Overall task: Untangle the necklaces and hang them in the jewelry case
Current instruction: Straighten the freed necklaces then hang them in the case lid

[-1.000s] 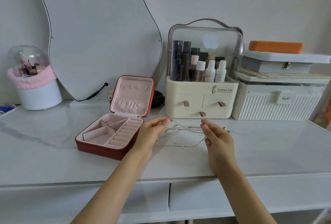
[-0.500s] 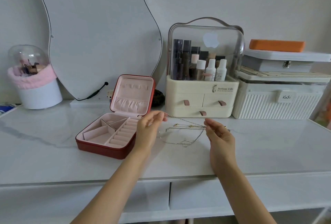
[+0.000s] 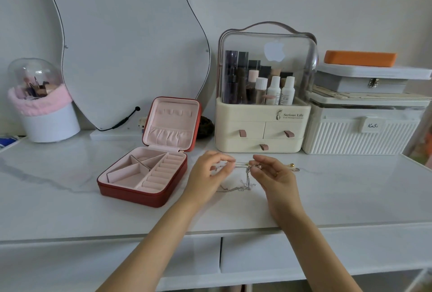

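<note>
1. My left hand [image 3: 210, 170] is held just above the surface, palm turned inward, thumb and forefinger pinched together on a thin chain.
2. My right hand [image 3: 273, 175] sits close beside it, palm partly up, fingers curled, thumb and forefinger pinching the same chains.
3. The two hands' fingertips lie near each other but apart.
4. Both bare forearms reach in from the lower edge, angling toward each other.
</note>
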